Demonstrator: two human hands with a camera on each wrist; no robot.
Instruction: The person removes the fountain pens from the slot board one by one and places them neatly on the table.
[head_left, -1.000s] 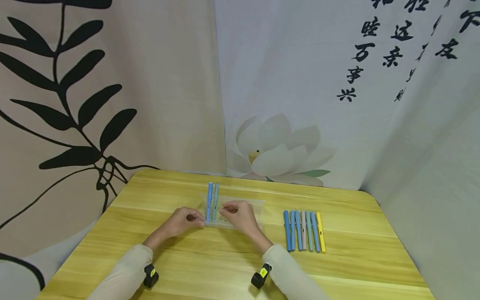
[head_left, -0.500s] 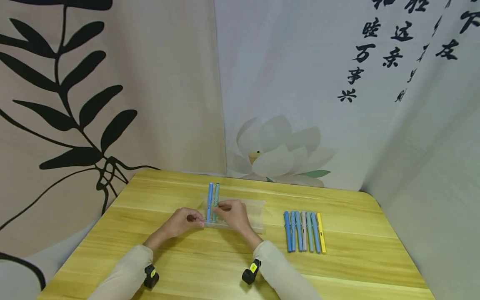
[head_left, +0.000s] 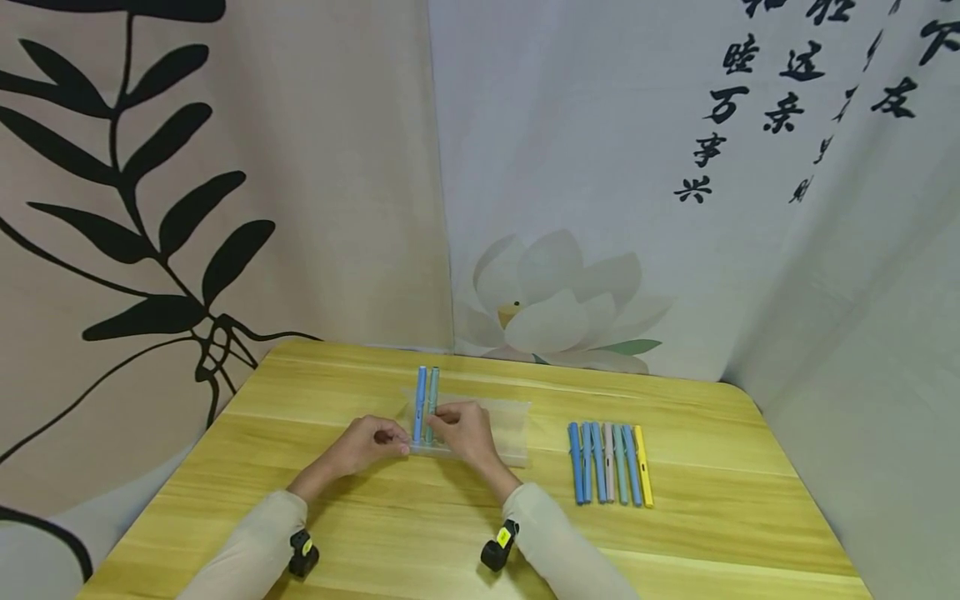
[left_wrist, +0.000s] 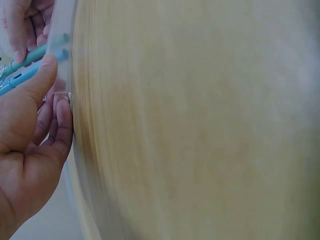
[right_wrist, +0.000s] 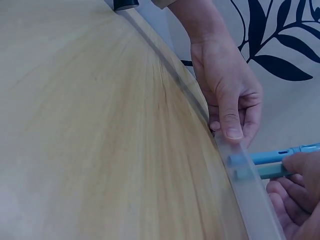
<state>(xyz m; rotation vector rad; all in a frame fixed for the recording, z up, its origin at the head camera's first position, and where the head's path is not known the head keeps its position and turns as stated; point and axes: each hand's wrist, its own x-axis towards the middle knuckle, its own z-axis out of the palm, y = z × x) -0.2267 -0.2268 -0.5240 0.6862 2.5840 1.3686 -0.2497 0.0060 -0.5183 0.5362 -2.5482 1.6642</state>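
Note:
A translucent plastic sleeve (head_left: 512, 429) lies on the table with a blue pen (head_left: 420, 402) and a green pen (head_left: 434, 382) side by side at its left end. The pens' lower ends show through the sleeve's front strip (right_wrist: 252, 197) in the right wrist view. My left hand (head_left: 367, 442) pinches the sleeve's near left corner between thumb and fingers. With thumb and fingertips, my right hand (head_left: 467, 429) grips the green pen, covering part of it. In the left wrist view, the left thumb (left_wrist: 44, 77) lies beside the blue pen (left_wrist: 25, 75).
To the right, several pens (head_left: 609, 463) lie in a row: blue, greyish pink, green and a yellow pen (head_left: 642, 465) at the end. The wooden table (head_left: 720, 500) meets a printed curtain (head_left: 360, 208) behind it.
My right hand has moved left from beside the green pen onto it and now grips it. The left hand stays at the sleeve's corner.

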